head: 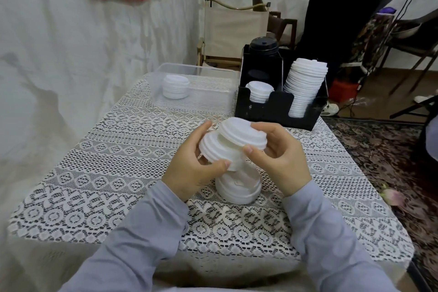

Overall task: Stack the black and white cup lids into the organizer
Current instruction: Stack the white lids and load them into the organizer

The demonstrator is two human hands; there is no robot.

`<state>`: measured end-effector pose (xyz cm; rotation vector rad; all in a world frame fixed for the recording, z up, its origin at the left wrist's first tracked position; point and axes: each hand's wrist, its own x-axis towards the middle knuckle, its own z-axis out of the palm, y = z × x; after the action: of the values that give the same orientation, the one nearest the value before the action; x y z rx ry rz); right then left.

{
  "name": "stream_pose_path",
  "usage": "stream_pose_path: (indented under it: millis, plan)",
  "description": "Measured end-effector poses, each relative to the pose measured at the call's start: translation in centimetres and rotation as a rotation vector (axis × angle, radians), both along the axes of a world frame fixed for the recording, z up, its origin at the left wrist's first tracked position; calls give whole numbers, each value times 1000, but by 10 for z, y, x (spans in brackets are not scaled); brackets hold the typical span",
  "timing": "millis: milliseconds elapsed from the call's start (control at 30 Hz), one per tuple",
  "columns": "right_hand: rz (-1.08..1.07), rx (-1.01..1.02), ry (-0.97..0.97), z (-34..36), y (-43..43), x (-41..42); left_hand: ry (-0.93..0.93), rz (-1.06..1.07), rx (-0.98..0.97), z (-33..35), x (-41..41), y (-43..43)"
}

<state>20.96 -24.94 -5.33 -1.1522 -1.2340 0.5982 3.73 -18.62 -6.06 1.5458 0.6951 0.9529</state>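
Most stacked lids (pixel 305 87) sat in the organizer (pixel 277 108); in front of it I watched the left hand (pixel 196 172) and right hand (pixel 278 161) each gripping white lids (pixel 228 147), a loose stack (pixel 239 188) waiting there too, more in the bin (pixel 192 104) left of it.

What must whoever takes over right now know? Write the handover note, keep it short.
Left hand: grips the lower part of a clump of white lids above the table.
Right hand: grips the top of the same clump.
Below them on the table: a short white stack.
Organizer: tall white stack at right, small white stack front left, black lids back left.
Clear bin: a low pile of white lids.
Left to do: held lids, table stack and bin pile go into the organizer.
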Motion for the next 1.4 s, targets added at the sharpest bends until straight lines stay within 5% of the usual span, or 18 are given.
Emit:
stream_pose_path:
  millis: [200,567,800,1400]
  plan:
    - [38,-37,-79,-7,-16,13,327,396,71,3,-14,6]
    - [44,-322,-373,-22,-29,9,844,458,285,-5,-11,6]
    - [33,-361,-491,-22,-30,6,350,77,680,-4,-11,-14]
    - [1,-425,-509,-24,-35,4,506,-53,776,-7,-11,-11]
